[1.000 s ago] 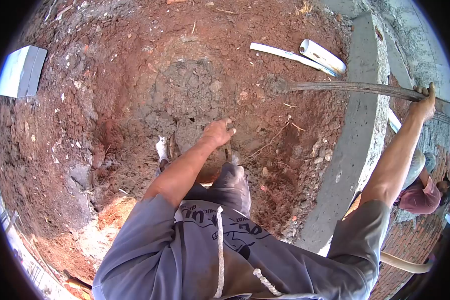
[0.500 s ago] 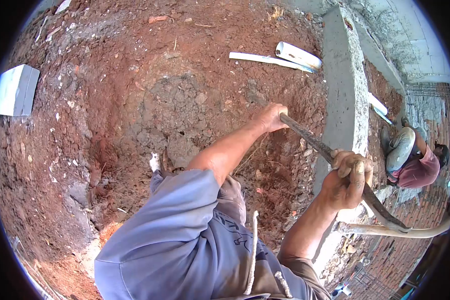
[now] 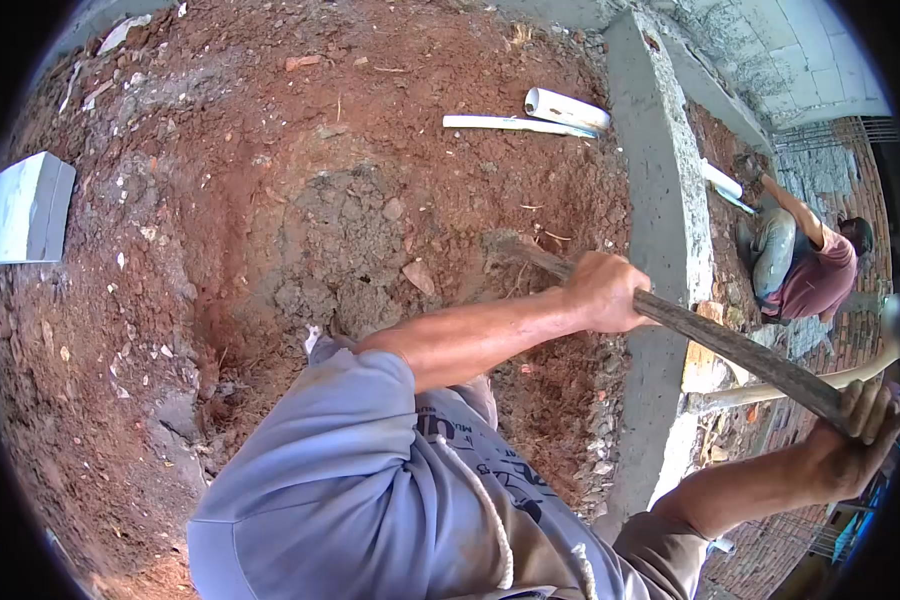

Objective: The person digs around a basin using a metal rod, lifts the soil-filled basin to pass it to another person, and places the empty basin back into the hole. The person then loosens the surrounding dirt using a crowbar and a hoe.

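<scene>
A long grey-brown bar (image 3: pixel 740 350) slants from the soil at centre right toward the lower right. My left hand (image 3: pixel 608 292) is wrapped round its middle, over the reddish ground. Near the bar's right end, my right hand (image 3: pixel 860 440) grips it with bent fingers. The bar's far end is at the dirt, beside a patch of broken grey-brown soil (image 3: pixel 345 225); its tip cannot be made out clearly.
A concrete beam (image 3: pixel 660 170) runs down right of centre. Two white pipe pieces (image 3: pixel 567 108) lie left of it. A grey-white block (image 3: pixel 28 210) stands far left. Beyond the beam, a crouching person (image 3: pixel 815 270) is near another white pipe (image 3: pixel 722 180). A pale curved pole (image 3: pixel 770 391) crosses lower right.
My left hand, first empty over the soil, took hold of the bar and moved right along with it. My right hand swung down, then out to the right. The view shifted; the other person reached an arm out.
</scene>
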`<state>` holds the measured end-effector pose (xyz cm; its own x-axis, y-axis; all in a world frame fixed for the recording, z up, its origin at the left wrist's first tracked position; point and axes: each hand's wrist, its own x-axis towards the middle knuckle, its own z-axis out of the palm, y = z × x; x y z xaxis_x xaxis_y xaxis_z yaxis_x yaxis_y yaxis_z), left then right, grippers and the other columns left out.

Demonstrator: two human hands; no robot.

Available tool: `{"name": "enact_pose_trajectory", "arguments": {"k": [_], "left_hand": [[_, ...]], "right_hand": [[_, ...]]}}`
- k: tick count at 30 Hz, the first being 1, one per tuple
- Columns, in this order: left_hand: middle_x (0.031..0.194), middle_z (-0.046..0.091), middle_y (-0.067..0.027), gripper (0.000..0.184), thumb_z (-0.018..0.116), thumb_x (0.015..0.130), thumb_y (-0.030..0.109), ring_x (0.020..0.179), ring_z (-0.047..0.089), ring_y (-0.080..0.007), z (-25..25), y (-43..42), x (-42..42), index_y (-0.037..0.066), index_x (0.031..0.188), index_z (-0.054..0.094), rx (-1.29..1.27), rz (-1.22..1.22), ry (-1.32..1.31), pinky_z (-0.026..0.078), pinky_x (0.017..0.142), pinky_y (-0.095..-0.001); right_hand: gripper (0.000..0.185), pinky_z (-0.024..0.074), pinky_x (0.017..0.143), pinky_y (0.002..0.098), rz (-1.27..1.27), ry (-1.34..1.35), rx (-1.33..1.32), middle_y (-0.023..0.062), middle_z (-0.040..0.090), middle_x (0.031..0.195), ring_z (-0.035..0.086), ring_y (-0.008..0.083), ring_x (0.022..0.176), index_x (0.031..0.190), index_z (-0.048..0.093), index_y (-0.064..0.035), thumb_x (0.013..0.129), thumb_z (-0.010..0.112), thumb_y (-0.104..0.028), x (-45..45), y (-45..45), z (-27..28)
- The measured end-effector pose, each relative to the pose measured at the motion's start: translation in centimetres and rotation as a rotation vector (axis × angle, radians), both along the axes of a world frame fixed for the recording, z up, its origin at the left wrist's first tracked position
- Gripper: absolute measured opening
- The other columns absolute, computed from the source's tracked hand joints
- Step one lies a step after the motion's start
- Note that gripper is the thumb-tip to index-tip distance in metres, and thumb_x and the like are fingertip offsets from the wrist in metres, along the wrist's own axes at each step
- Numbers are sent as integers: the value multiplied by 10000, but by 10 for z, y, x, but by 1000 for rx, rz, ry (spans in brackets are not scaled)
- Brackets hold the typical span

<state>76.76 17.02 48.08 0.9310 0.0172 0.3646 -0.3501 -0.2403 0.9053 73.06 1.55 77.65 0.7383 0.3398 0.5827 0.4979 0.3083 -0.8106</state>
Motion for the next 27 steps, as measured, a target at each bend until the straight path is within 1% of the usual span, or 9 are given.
{"name": "enact_pose_trajectory", "arguments": {"k": [4,8,12,13,14,15,16,21,27], "left_hand": [[540,601,-101,368,751,680,403,523,639,-254,191,-3,-1,60,743,633,-143,20,-535,483,500,-369],[511,565,-78,268,695,700,281,495,598,-190,209,-2,24,41,777,602,-83,152,-698,464,496,-370],[529,551,27,267,681,786,306,475,546,-112,46,8,118,110,686,529,-63,312,-486,422,437,-330],[893,658,-98,331,607,861,375,831,643,-192,-35,25,137,74,993,574,20,274,22,519,699,-378],[1293,491,-181,537,532,906,390,1216,470,-271,-154,27,146,47,1302,414,341,615,157,365,1035,-427],[1434,326,-186,580,475,937,368,1350,286,-293,-199,59,110,31,1384,322,209,349,787,132,1152,-428],[1394,389,-184,508,490,937,312,1300,363,-320,-231,72,63,41,1350,373,170,522,779,189,1132,-447],[1111,612,-178,374,609,825,317,1069,566,-333,-276,98,-78,110,1135,582,186,463,1408,415,942,-429],[1087,629,-181,355,605,825,351,1058,577,-340,-287,119,-82,119,1094,613,203,613,1372,452,900,-411]], "right_hand": [[158,323,498,282,-78,-147,23,1,375,593,358,129,523,767,501,-63,891,525,-159,11,-23,67],[160,335,457,280,-220,-151,107,-7,363,564,359,121,483,739,486,-78,854,567,-154,83,-1,23],[183,346,416,279,-342,-31,186,-16,350,535,360,112,443,711,471,-93,817,610,-148,184,58,-113],[192,349,406,278,-364,7,222,-18,347,527,360,110,433,704,467,-96,808,620,-147,205,73,-153],[201,352,396,278,-382,48,283,-20,344,520,360,108,424,697,463,-100,799,631,-145,222,87,-197],[211,355,385,277,-393,92,319,-22,341,513,361,106,414,690,460,-104,789,642,-144,234,97,-240],[222,358,375,277,-362,142,281,-24,337,505,361,104,404,683,456,-107,780,652,-142,241,105,-271],[151,398,540,403,-99,269,126,45,436,588,408,216,495,731,513,-63,830,582,-153,315,71,-267],[102,382,506,378,-374,487,219,35,383,566,393,204,484,758,562,-21,812,589,-103,485,79,-292]]}}
